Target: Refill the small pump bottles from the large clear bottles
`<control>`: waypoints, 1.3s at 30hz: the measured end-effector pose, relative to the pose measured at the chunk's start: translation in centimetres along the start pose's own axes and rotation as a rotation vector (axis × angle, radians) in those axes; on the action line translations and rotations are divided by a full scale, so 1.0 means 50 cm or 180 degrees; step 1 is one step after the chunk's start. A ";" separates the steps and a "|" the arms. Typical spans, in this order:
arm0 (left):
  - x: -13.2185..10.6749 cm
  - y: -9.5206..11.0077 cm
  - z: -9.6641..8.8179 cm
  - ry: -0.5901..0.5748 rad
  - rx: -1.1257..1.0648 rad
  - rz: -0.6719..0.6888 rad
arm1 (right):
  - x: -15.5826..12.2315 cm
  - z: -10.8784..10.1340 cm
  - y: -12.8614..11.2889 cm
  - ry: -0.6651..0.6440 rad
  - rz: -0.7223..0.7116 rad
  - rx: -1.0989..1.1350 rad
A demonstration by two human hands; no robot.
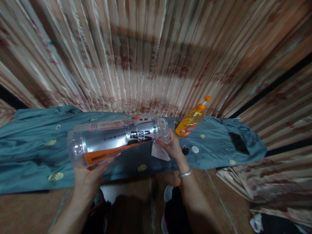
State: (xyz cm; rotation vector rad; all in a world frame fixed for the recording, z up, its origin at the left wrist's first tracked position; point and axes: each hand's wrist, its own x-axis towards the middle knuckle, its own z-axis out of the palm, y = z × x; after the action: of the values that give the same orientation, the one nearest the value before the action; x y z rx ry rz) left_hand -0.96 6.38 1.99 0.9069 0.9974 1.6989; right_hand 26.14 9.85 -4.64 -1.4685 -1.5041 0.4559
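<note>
A large clear plastic bottle [114, 138] with an orange and black label is held lying almost level above the cloth-covered table, its mouth to the right. My left hand [91, 175] is closed around its underside near the base. At the neck, my right hand [172, 144] is closed with its fingers against the clear mouth end; part of the grip is hidden. A white tissue-like piece [160, 152] shows just below those fingers, and I cannot tell whether they hold it or it lies on the cloth. The bottle looks transparent, with no visible coloured liquid.
A pump bottle [190, 122] of orange liquid stands right of my right hand. Near it lie a small black object [185, 150] and a white round disc [195, 149]. A dark phone [239, 143] rests on the teal cloth [212, 159]. Pleated curtains [146, 58] hang behind.
</note>
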 end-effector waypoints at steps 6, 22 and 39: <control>0.002 -0.001 0.000 0.0055 -0.0041 -0.0088 | -0.002 -0.001 -0.001 -0.0048 0.0102 -0.0020; 0.004 -0.009 -0.028 -0.0022 0.0079 -0.0306 | -0.004 -0.002 0.002 -0.0098 0.0145 0.0030; 0.006 -0.028 -0.048 -0.0038 0.0395 -0.0221 | -0.003 -0.003 -0.005 -0.0069 0.0115 0.0041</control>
State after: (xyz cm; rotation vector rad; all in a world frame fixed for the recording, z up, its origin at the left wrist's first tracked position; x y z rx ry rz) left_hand -2.69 6.46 -0.20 0.9502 1.1235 1.5860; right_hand 26.07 9.61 -4.43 -1.4872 -1.4909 0.5037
